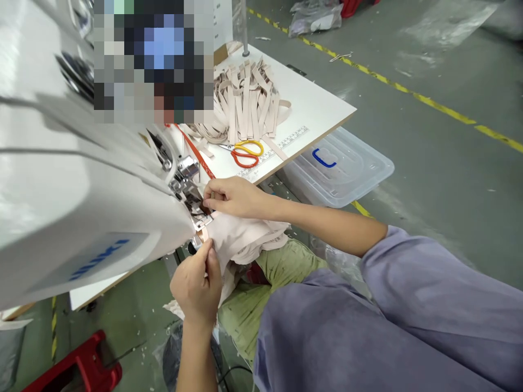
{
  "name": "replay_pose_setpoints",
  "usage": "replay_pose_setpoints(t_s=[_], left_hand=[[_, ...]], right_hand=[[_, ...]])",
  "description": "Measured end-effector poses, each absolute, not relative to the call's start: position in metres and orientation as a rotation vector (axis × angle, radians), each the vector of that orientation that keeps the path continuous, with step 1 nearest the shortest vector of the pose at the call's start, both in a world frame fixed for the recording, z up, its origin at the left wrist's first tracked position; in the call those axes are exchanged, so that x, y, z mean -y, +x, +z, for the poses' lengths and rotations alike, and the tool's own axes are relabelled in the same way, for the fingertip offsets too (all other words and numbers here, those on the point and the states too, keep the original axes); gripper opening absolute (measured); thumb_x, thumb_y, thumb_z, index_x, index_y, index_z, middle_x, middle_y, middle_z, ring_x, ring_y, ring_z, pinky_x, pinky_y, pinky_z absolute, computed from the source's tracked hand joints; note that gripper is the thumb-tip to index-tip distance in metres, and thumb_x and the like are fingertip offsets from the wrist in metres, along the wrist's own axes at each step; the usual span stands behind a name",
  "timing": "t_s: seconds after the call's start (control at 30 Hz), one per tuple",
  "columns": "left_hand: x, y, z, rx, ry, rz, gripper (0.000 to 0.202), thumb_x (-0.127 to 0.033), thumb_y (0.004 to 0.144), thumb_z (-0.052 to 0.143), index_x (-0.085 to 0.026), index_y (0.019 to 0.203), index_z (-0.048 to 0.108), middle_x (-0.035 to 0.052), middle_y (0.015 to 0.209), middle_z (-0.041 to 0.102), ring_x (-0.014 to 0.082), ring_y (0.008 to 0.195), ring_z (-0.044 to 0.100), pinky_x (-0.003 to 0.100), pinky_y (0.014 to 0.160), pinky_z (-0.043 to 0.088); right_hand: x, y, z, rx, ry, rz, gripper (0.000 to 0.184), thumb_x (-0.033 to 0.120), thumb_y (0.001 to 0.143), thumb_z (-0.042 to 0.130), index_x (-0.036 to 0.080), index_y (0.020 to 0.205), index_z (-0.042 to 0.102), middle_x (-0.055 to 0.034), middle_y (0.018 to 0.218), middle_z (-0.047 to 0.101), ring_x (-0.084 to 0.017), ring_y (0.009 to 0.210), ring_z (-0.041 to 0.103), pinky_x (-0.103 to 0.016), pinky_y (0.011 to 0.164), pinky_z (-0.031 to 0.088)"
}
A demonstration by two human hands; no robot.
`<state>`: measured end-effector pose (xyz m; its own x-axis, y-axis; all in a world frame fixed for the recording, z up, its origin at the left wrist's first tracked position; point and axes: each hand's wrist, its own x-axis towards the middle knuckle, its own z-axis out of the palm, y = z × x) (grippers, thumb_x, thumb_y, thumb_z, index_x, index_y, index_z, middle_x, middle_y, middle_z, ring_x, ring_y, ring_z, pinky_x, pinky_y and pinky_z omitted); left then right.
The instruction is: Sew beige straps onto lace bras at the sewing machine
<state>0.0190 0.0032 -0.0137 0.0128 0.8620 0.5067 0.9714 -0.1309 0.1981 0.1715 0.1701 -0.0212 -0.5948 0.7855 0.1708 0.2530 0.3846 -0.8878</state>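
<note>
A pale pink garment [245, 239] lies under the presser foot [192, 190] of a white sewing machine [61, 190]. My left hand [198, 286] pinches the fabric's near edge and a beige strap just below the needle area. My right hand [232, 196] rests fingers-down on the fabric beside the presser foot, pressing it in place. The rest of the garment hangs over my lap.
A pile of beige straps [245, 103] and orange-yellow scissors [245, 152] lie on the white table [318, 103]. A clear plastic bin lid [339, 169] sits on the floor at right. A red stool [77, 370] stands at lower left. Yellow floor tape [429, 100] runs diagonally.
</note>
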Motion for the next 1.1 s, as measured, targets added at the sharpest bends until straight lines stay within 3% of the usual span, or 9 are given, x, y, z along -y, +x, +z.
replay_pose_setpoints(t_s=[0.17, 0.37, 0.53, 0.6, 0.7, 0.83, 0.87, 0.97, 1.1], left_hand=[[0.003, 0.016, -0.002, 2.121, -2.041, -0.944, 0.023, -0.024, 0.094, 0.056, -0.019, 0.106, 0.075, 0.0068, 0.096, 0.079, 0.0197, 0.083, 0.075, 0.025, 0.066, 0.053], [0.019, 0.019, 0.013, 2.376, -1.996, -1.118, 0.025, -0.033, 0.095, 0.055, -0.022, 0.103, 0.075, 0.0048, 0.097, 0.079, 0.0206, 0.083, 0.075, 0.027, 0.067, 0.056], [0.038, 0.023, 0.013, 2.505, -2.034, -1.145, 0.025, -0.035, 0.095, 0.054, -0.022, 0.104, 0.073, 0.0043, 0.095, 0.078, 0.0193, 0.080, 0.073, 0.027, 0.067, 0.055], [0.042, 0.027, 0.011, 2.443, -2.134, -1.054, 0.028, -0.036, 0.092, 0.058, -0.020, 0.113, 0.069, 0.0058, 0.097, 0.076, 0.0207, 0.084, 0.071, 0.029, 0.069, 0.054], [0.044, 0.035, 0.005, 2.203, -2.361, -0.799, 0.049, -0.042, 0.083, 0.068, -0.017, 0.124, 0.060, 0.0076, 0.096, 0.074, 0.0237, 0.086, 0.069, 0.034, 0.073, 0.052], [0.043, 0.040, -0.006, 1.801, -2.444, -0.677, 0.013, -0.026, 0.091, 0.058, -0.018, 0.090, 0.067, 0.0004, 0.062, 0.063, 0.0177, 0.061, 0.058, 0.031, 0.060, 0.040], [0.043, 0.039, -0.008, 1.717, -2.421, -0.709, 0.016, -0.022, 0.092, 0.053, -0.019, 0.083, 0.066, -0.0002, 0.058, 0.059, 0.0168, 0.058, 0.055, 0.031, 0.059, 0.038], [0.045, 0.035, -0.012, 1.586, -2.350, -0.810, 0.017, -0.020, 0.093, 0.052, -0.019, 0.082, 0.065, 0.0003, 0.056, 0.056, 0.0161, 0.057, 0.051, 0.031, 0.059, 0.036], [0.048, 0.033, -0.012, 1.545, -2.332, -0.854, 0.011, -0.019, 0.091, 0.055, -0.020, 0.086, 0.064, 0.0000, 0.057, 0.056, 0.0155, 0.056, 0.049, 0.030, 0.059, 0.035]], right_hand=[[-0.160, 0.171, -0.014, 1.954, -0.919, 1.270, 0.016, 0.034, 0.091, 0.057, 0.019, 0.090, 0.063, 0.0045, 0.068, 0.058, -0.011, 0.064, 0.050, -0.024, 0.063, 0.032], [-0.125, 0.179, -0.020, 1.515, -0.847, 1.805, 0.033, 0.049, 0.091, 0.057, 0.017, 0.087, 0.057, 0.0028, 0.076, 0.056, -0.011, 0.068, 0.048, -0.024, 0.065, 0.037], [-0.092, 0.192, -0.031, 1.227, -0.695, 2.071, 0.032, 0.049, 0.087, 0.067, 0.018, 0.093, 0.059, 0.0020, 0.083, 0.059, -0.010, 0.070, 0.052, -0.022, 0.065, 0.042], [-0.079, 0.198, -0.034, 1.276, -0.693, 2.008, 0.030, 0.048, 0.089, 0.066, 0.018, 0.095, 0.062, 0.0005, 0.086, 0.061, -0.011, 0.074, 0.056, -0.023, 0.068, 0.046], [-0.058, 0.211, -0.037, 1.561, -0.629, 1.765, 0.024, 0.042, 0.093, 0.062, 0.019, 0.097, 0.067, -0.0028, 0.091, 0.067, -0.014, 0.083, 0.063, -0.027, 0.076, 0.051], [-0.035, 0.229, -0.043, 1.981, -0.263, 1.064, 0.012, 0.028, 0.093, 0.063, 0.023, 0.097, 0.073, -0.0059, 0.094, 0.073, -0.018, 0.091, 0.069, -0.031, 0.084, 0.055], [-0.032, 0.232, -0.044, 2.005, -0.199, 0.903, 0.011, 0.024, 0.091, 0.065, 0.025, 0.097, 0.074, -0.0054, 0.092, 0.073, -0.018, 0.093, 0.070, -0.031, 0.085, 0.056], [-0.027, 0.237, -0.045, 2.019, -0.136, 0.626, 0.017, 0.017, 0.083, 0.073, 0.029, 0.095, 0.075, -0.0014, 0.085, 0.074, -0.017, 0.092, 0.071, -0.029, 0.086, 0.059], [-0.029, 0.238, -0.041, 2.002, -0.113, 0.554, 0.017, 0.015, 0.078, 0.078, 0.027, 0.089, 0.075, 0.0000, 0.078, 0.074, -0.015, 0.086, 0.072, -0.025, 0.084, 0.060]])
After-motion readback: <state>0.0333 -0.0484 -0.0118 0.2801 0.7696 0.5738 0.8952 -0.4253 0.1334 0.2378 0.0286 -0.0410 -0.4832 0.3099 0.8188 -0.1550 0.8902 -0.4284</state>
